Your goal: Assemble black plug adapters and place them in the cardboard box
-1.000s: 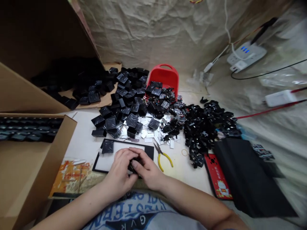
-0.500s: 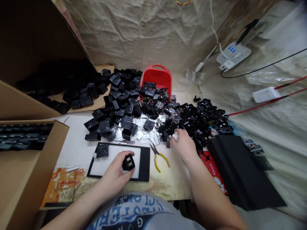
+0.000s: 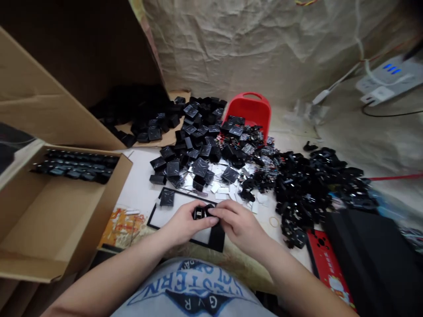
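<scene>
My left hand (image 3: 185, 222) is closed around a small black plastic housing (image 3: 199, 214) with metal USB sockets in its end. My right hand (image 3: 238, 223) meets it from the right, fingertips pinched at a dark piece (image 3: 209, 209) against the housing. How that piece sits on the housing is hidden by my fingers. Both hands are over a black-framed white panel (image 3: 218, 239). On its far left corner lies a black square casing (image 3: 167, 197).
Black casings (image 3: 200, 167), circuit boards (image 3: 254, 145) and black plastic parts (image 3: 307, 189) are heaped behind my hands. A red scoop (image 3: 247, 105) stands at the back. Left is a cardboard box (image 3: 109, 193); a rubber band (image 3: 273, 221) and a black case (image 3: 370, 251) are right.
My right hand has come from the parts pile to the housing in my left hand. The view has swung left, showing more of the cardboard box. The yellow-handled pliers are out of sight.
</scene>
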A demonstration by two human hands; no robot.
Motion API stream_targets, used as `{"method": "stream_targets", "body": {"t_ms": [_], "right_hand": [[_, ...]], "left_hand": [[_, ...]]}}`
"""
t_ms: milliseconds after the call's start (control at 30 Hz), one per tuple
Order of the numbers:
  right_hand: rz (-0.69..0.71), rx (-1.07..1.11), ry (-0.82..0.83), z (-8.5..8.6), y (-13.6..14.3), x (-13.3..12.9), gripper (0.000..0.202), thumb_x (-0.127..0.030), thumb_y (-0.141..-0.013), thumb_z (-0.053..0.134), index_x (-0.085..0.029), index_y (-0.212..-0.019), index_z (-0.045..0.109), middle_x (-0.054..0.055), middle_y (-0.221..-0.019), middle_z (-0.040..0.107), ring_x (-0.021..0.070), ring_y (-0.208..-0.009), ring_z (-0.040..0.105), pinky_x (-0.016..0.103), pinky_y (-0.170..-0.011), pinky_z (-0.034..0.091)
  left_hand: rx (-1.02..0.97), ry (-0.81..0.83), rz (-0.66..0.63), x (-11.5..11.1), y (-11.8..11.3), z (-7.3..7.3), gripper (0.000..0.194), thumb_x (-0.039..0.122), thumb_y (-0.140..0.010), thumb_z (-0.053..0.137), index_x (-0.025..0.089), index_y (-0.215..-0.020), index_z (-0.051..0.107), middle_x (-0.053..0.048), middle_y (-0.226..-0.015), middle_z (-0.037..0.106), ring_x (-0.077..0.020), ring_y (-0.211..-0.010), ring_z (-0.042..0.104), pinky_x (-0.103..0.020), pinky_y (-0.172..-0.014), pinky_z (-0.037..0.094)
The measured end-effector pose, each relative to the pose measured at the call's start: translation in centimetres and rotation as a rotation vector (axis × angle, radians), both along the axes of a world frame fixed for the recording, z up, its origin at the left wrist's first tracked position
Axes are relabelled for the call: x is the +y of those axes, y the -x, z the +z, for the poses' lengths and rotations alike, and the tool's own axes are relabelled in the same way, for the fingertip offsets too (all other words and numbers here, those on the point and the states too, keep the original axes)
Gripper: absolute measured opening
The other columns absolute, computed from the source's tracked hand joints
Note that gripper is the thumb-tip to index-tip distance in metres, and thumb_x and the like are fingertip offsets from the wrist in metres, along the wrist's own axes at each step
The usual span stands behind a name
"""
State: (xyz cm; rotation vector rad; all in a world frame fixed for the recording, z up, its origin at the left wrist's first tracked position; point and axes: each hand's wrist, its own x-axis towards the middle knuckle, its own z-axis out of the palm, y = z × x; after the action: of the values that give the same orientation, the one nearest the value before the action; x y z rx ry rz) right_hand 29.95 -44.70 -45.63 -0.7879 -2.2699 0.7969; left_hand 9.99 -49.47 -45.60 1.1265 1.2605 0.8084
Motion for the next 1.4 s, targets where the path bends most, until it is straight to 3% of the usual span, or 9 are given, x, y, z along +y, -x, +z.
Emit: {"method": "stream_targets", "body": {"t_ms": [133, 267, 333, 433, 500, 600, 767, 1100, 1400], "right_hand": [[-0.115, 0.201, 0.222, 0.2, 2.6, -1.3, 0.04, -0.013, -0.085, 0.055, -0.028, -0.121, 0.059, 0.005, -0.101, 0.062, 0.0192, -0.088, 0.062, 0.035, -0.076, 0.054], [-0.057, 0.185, 0.709, 0.1, 3.7, -1.7, 0.023, -0.034, -0.095, 0.047, -0.022, -0.106, 0.064, 0.001, -0.078, 0.061, 0.0135, -0.059, 0.055, 0.026, -0.052, 0.048], [-0.075, 0.179, 0.783, 0.0, 3.8, -1.9, 0.028, -0.039, -0.097, 0.043, -0.021, -0.101, 0.064, 0.001, -0.075, 0.062, 0.0126, -0.054, 0.053, 0.025, -0.048, 0.045], [-0.201, 0.16, 0.595, 0.0, 3.6, -2.1, 0.024, -0.034, -0.097, 0.044, -0.022, -0.103, 0.064, 0.003, -0.084, 0.066, 0.0157, -0.068, 0.059, 0.028, -0.061, 0.05], [-0.265, 0.124, 0.434, 0.1, 3.5, -2.1, 0.022, -0.026, -0.095, 0.043, -0.022, -0.105, 0.063, 0.004, -0.089, 0.068, 0.0182, -0.077, 0.062, 0.031, -0.07, 0.051], [-0.256, 0.084, 0.235, 0.2, 3.8, -2.3, 0.026, -0.016, -0.09, 0.043, -0.023, -0.107, 0.061, 0.005, -0.092, 0.069, 0.0205, -0.083, 0.064, 0.034, -0.075, 0.052], [-0.191, 0.03, -0.042, -0.5, 4.9, -2.9, 0.033, -0.009, -0.086, 0.04, -0.022, -0.113, 0.056, 0.007, -0.086, 0.065, 0.0228, -0.078, 0.063, 0.036, -0.071, 0.053], [-0.098, 0.105, -0.009, -2.2, 4.6, -4.3, 0.053, -0.003, -0.077, 0.039, -0.024, -0.126, 0.043, 0.006, -0.096, 0.061, 0.0221, -0.081, 0.065, 0.036, -0.07, 0.056], [-0.144, 0.041, -0.114, -3.6, 6.2, -5.0, 0.046, -0.007, -0.078, 0.04, -0.022, -0.121, 0.048, 0.006, -0.083, 0.06, 0.022, -0.067, 0.062, 0.036, -0.061, 0.056]], "left_hand": [[-0.181, -0.033, -0.016, -0.3, 0.7, 0.5, 0.038, 0.05, -0.077, 0.071, 0.014, -0.091, 0.068, -0.002, -0.083, 0.066, -0.0192, -0.083, 0.059, -0.032, -0.082, 0.046], [-0.18, -0.028, -0.186, -0.8, 1.7, 0.8, 0.036, 0.049, -0.086, 0.061, 0.014, -0.093, 0.069, -0.004, -0.089, 0.068, -0.0207, -0.087, 0.061, -0.034, -0.085, 0.047], [-0.112, -0.031, -0.208, -0.9, 1.9, 0.9, 0.037, 0.045, -0.082, 0.066, 0.015, -0.102, 0.065, -0.005, -0.098, 0.068, -0.0224, -0.093, 0.062, -0.035, -0.088, 0.047], [0.065, -0.084, -0.105, -1.0, 1.9, 0.9, 0.058, 0.028, -0.069, 0.078, 0.017, -0.12, 0.053, -0.006, -0.111, 0.065, -0.0233, -0.102, 0.06, -0.036, -0.092, 0.048], [0.176, -0.162, -0.053, -1.1, 1.6, 0.8, 0.053, 0.015, -0.07, 0.071, 0.019, -0.12, 0.052, -0.006, -0.11, 0.064, -0.022, -0.101, 0.061, -0.037, -0.092, 0.048], [0.3, -0.33, 0.006, -1.3, 1.2, 0.2, 0.044, 0.011, -0.072, 0.064, 0.021, -0.114, 0.058, -0.006, -0.108, 0.063, -0.0219, -0.102, 0.06, -0.038, -0.094, 0.048], [0.432, -0.447, 0.03, -1.8, 1.0, -0.5, 0.056, 0.007, -0.065, 0.061, 0.02, -0.119, 0.056, -0.007, -0.108, 0.063, -0.0249, -0.102, 0.06, -0.043, -0.094, 0.049], [0.704, -0.532, 0.005, -3.6, -0.2, 0.8, 0.071, 0.006, -0.061, 0.052, 0.015, -0.131, 0.049, -0.008, -0.094, 0.057, -0.0271, -0.091, 0.053, -0.048, -0.087, 0.049], [0.762, -0.467, 0.028, -4.4, 0.4, 1.3, 0.073, 0.006, -0.061, 0.054, 0.017, -0.132, 0.045, -0.01, -0.103, 0.058, -0.0284, -0.097, 0.053, -0.048, -0.092, 0.047]]}}
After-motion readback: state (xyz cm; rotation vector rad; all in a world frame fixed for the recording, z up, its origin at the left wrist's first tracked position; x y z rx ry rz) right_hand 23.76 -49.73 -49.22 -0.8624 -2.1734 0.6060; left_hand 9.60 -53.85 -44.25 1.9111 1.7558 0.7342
